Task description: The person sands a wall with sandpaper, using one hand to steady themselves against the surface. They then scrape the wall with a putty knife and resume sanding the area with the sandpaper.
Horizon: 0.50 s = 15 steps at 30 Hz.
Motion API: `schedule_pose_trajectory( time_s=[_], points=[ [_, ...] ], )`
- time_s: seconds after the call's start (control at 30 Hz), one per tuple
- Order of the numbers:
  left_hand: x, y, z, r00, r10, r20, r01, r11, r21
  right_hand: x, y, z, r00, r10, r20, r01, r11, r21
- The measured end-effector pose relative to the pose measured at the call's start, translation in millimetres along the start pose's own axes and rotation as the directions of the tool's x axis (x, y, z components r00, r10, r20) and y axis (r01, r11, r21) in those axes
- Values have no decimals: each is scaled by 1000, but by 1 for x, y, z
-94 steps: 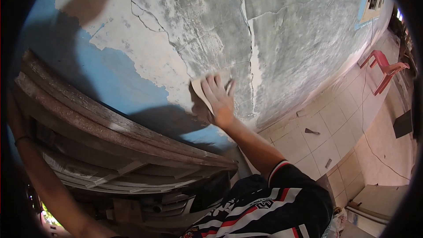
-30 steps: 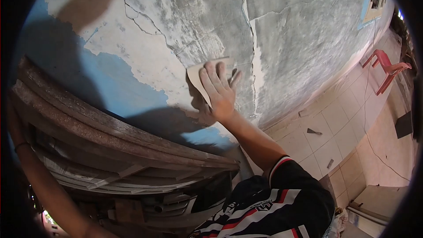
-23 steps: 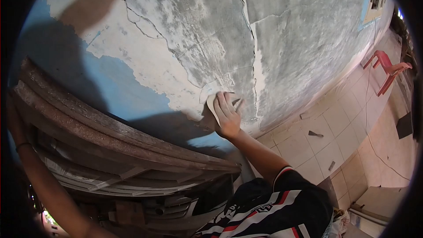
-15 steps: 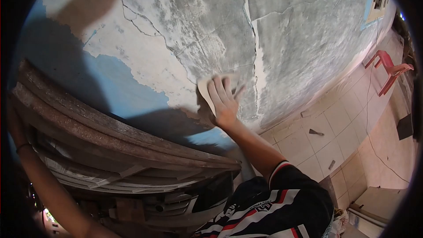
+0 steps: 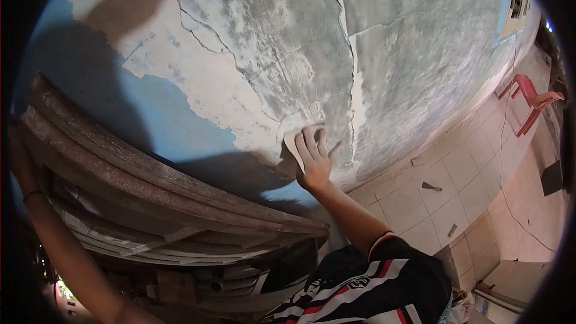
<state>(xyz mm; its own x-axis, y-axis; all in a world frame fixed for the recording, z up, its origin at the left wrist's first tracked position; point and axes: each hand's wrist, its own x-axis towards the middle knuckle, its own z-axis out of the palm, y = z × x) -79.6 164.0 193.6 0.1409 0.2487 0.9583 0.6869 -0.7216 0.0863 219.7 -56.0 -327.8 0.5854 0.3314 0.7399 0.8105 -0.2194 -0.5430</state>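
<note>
My right hand (image 5: 316,155) presses a pale, thin sheet (image 5: 294,145), possibly sandpaper, flat against the cracked wall (image 5: 396,72). Its fingers lie over the sheet, whose left edge curls away from the plaster. Grey plaster surrounds the hand, with a whitish patch to the left and a long crack to the right. At the far left, my left hand (image 5: 21,150) is in shadow by the end of the dusty wooden furniture (image 5: 150,183); its fingers cannot be made out. A dark band circles that wrist.
A red plastic chair (image 5: 531,102) stands on the tiled floor (image 5: 405,207) at the right. A scraper (image 5: 431,186) and a small flat piece (image 5: 452,230) lie on the tiles. A thin cable (image 5: 503,174) runs down the right side, above a pale box-like object (image 5: 516,282).
My right hand and the sheet have moved up and down over the plaster and are now lower than half a second ago. The view has shifted slightly; my left arm has stayed at the furniture.
</note>
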Motion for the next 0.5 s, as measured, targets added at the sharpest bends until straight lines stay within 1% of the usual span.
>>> schedule_pose_trajectory(
  time_s=[0.07,0.1,0.17,0.27,0.3,0.4,0.47,0.5],
  points=[
    [-1,-2,-4,1000,-4,0,4,1000,-16,-3,4,1,999,-38,-22,38,999,-28],
    [-1,-1,-3,1000,-8,6,8,999,-32,5,-2,-3,998,-33,-47,33,999,0],
    [-4,0,-1,1000,-13,17,14,996,-85,49,-18,-19,995,-32,-96,36,998,48],
    [1,-4,-3,1000,7,8,-7,1000,-9,96,-33,-35,973,-92,-214,105,993,54],
    [3,-5,-3,1000,13,7,-13,1000,8,94,-32,-32,973,-77,-217,88,995,41],
    [8,-10,-3,999,44,8,-44,998,43,41,-12,-15,996,-40,-85,43,999,31],
    [10,-10,-5,997,81,0,-80,994,74,4,3,-1,998,-33,-54,32,999,-22],
    [9,-6,-5,999,50,-8,-49,995,85,5,0,-5,999,-29,-39,27,999,-47]
  ],
)
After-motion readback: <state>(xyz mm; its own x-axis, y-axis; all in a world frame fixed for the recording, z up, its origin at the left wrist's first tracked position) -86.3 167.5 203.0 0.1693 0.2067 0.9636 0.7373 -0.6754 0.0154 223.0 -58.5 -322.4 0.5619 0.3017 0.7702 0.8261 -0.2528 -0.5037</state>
